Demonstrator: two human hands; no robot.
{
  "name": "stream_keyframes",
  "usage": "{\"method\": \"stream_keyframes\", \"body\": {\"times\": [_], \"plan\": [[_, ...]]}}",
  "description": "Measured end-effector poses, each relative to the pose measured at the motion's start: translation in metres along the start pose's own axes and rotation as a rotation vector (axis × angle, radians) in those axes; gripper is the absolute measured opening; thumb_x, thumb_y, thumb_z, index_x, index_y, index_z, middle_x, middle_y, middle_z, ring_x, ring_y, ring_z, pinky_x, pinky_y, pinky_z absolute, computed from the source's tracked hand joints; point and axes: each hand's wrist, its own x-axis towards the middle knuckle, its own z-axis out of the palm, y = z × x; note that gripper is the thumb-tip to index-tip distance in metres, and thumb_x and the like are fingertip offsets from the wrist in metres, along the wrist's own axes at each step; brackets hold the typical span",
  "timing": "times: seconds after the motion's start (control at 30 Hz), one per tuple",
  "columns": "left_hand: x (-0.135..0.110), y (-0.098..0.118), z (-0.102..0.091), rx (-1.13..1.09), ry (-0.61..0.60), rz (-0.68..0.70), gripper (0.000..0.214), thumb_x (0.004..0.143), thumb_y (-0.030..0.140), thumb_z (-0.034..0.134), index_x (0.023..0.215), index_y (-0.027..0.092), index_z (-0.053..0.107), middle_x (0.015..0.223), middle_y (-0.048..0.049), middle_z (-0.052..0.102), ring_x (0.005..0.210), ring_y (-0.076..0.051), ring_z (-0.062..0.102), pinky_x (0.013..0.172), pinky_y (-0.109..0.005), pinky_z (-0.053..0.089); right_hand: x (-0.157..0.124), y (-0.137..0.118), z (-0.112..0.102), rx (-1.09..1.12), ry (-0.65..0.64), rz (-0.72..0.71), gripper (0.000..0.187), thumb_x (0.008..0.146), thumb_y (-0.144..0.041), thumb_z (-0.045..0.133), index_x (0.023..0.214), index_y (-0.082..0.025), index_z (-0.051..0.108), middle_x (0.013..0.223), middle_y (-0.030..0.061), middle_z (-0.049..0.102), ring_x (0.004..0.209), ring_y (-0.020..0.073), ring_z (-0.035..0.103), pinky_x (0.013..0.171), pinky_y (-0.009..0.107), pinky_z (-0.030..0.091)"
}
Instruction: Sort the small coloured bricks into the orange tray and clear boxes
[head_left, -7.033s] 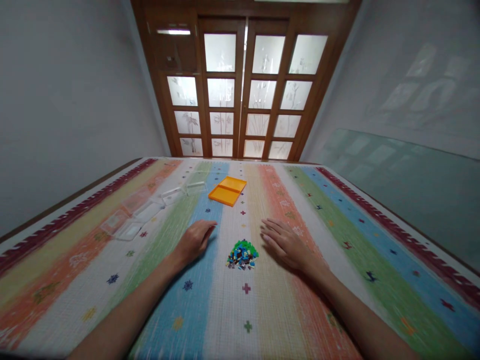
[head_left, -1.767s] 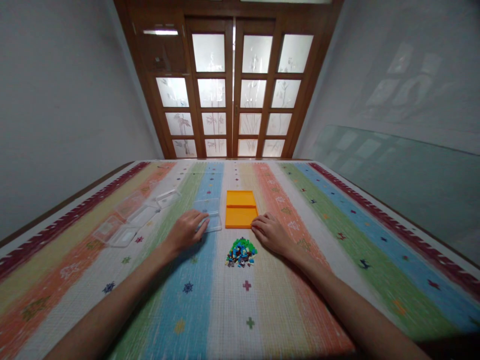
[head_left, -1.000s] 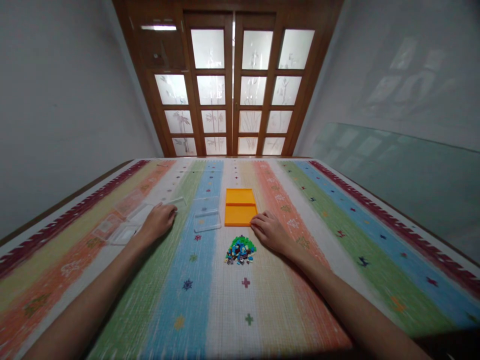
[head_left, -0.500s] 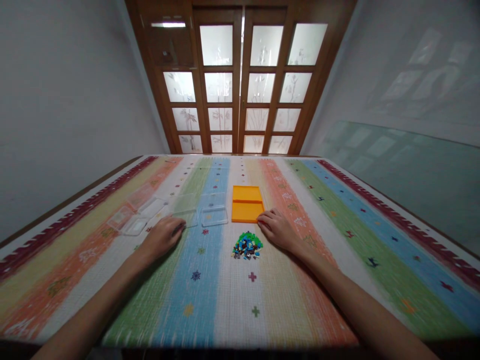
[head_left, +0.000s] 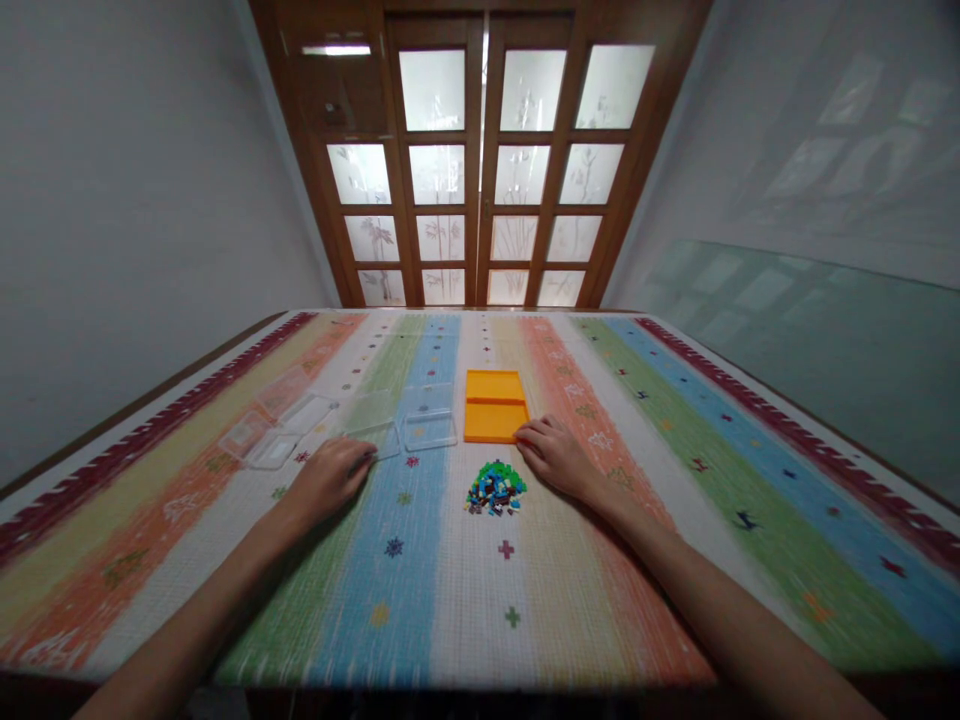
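My left hand (head_left: 341, 475) rests on the cloth with its fingers curled around the near left corner of a clear plastic box (head_left: 386, 440), whose lid lies open behind it. At the near right corner of an open orange plastic case (head_left: 495, 420), my right hand (head_left: 553, 458) has its fingers closed against the edge. Just in front of the case lies a heap of small building bricks (head_left: 495, 490), green, blue, brown and white. A second clear box (head_left: 430, 430) stands open between the orange case and my left hand's box.
Further left are more open clear boxes (head_left: 274, 450). A striped tablecloth (head_left: 472, 600) covers the table. Beyond its far edge stand wooden doors (head_left: 484, 210) with glass panes, and a glass panel (head_left: 810, 350) leans at the right wall.
My left hand and its clear box have shifted slightly right, closer to the second clear box. My right hand and the orange case look the same.
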Motion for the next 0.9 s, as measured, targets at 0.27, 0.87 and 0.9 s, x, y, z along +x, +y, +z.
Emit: {"method": "stream_keyframes", "body": {"times": [0.27,0.87,0.9], "plan": [[-0.0015,-0.0006,0.0033,0.004,0.023,0.000,0.029,0.097,0.031,0.046,0.101,0.020,0.072,0.100,-0.0124,0.076,0.093,-0.028,0.071,0.090,-0.046,0.056,-0.0004,0.0002,0.0013,-0.002,0.013,0.001,0.022,0.100,-0.020,0.052,0.103,-0.018,0.073,0.102,0.0120,0.074,0.093,0.0269,0.058,0.086,0.042,0.047],[-0.0059,-0.0007,0.0033,0.068,0.047,0.019,0.031,0.097,0.031,0.045,0.102,0.019,0.072,0.100,-0.0126,0.077,0.093,-0.029,0.072,0.088,-0.046,0.055,0.0020,-0.0013,0.0012,-0.016,-0.009,-0.018,0.025,0.103,-0.020,0.048,0.101,-0.018,0.073,0.103,0.0123,0.074,0.093,0.0253,0.060,0.084,0.039,0.047],[-0.0059,-0.0003,0.0030,0.068,0.048,0.020,0.031,0.097,0.031,0.044,0.102,0.019,0.072,0.100,-0.0129,0.077,0.093,-0.029,0.072,0.087,-0.046,0.056,0.0020,-0.0012,0.0012,-0.017,-0.006,-0.021,0.026,0.103,-0.020,0.048,0.100,-0.018,0.073,0.103,0.0124,0.074,0.092,0.0254,0.060,0.084,0.039,0.047]]}}
